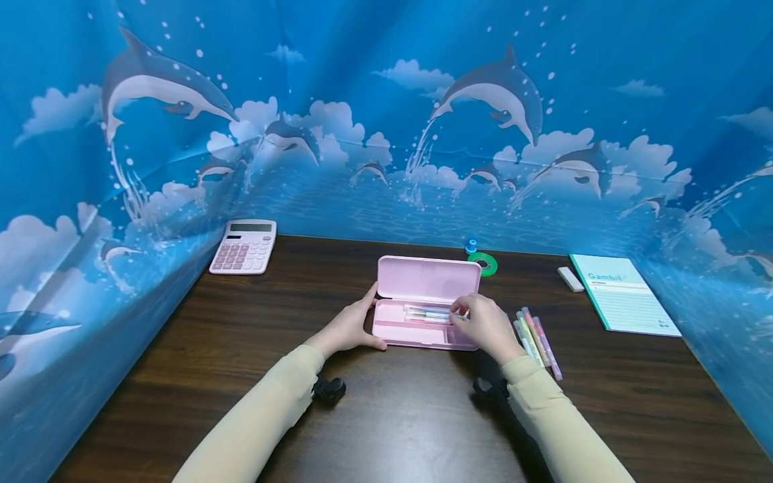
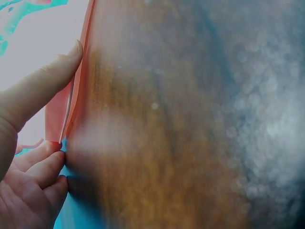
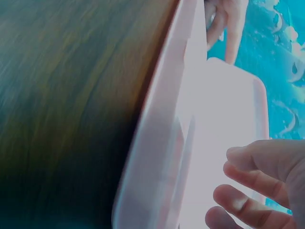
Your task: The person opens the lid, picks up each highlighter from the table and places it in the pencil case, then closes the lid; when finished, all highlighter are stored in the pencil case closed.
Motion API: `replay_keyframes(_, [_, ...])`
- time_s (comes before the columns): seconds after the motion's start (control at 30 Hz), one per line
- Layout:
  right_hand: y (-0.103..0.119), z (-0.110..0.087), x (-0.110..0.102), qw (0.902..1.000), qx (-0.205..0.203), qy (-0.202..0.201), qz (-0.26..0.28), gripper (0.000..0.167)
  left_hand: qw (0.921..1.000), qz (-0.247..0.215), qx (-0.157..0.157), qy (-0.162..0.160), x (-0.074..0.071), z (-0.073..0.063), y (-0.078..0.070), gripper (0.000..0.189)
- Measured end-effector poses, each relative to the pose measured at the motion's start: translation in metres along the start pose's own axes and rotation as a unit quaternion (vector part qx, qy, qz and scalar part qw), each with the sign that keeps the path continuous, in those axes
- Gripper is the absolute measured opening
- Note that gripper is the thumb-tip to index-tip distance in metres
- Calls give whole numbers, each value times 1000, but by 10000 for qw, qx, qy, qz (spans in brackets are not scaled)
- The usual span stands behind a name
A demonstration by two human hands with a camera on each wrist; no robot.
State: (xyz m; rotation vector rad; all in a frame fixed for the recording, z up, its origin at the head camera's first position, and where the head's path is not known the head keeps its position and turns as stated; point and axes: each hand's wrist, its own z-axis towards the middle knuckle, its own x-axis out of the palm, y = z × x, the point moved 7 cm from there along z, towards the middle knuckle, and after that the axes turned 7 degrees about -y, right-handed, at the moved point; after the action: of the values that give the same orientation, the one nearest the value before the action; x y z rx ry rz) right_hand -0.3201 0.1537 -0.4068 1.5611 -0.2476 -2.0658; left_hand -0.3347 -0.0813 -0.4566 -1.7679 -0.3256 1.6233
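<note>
Dolphin-print cloth [image 1: 362, 60] hung behind a dark wood tabletop [image 1: 628, 389], and a pink pencil case [image 1: 417, 341] sat open about mid-table, a few slim pens [image 1: 427, 314] lying lengthwise in it. Its lid [image 1: 429, 280] was flipped back, which I'd guess was for easy reach. The left hand [image 1: 347, 327] gripped the left end, thumb on the front edge and fingers round behind, probably so it wouldn't slide. The right hand [image 1: 486, 325] arched over the other end, wrist up, thumb and index close together at the pen tips; honestly can't tell if they pinched anything. Just right of that were some markers [image 1: 537, 341], with green tape [image 1: 490, 267] behind the lid. Farther out: an eraser [image 1: 570, 279] beside a notepad [image 1: 625, 295], and a calculator [image 1: 244, 247] far left.
</note>
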Motion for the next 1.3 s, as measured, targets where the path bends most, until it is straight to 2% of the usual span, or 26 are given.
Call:
replay_keyframes(0.2, [-20, -8, -17, 9997, 170, -158, -108, 11, 10000, -15, 6, -15, -1, -1, 2, 127])
replay_keyframes(0.43, [-47, -18, -31, 9976, 627, -12, -289, 13, 10000, 1, -3, -50, -1, -2, 4, 127])
replay_keyframes(0.83, [-93, -42, -57, 9940, 967, -241, -456, 13, 10000, 6, 69, -42, -2, 0, 3, 125])
replay_keyframes(1.1, [-122, -59, -69, 9894, 1351, -193, -499, 16, 9999, -42, 105, 31, -1, 0, 1, 126])
replay_keyframes(1.3, [-136, -68, -68, 9863, 1550, 81, -561, 17, 9999, -37, 128, 50, 0, 1, -1, 125])
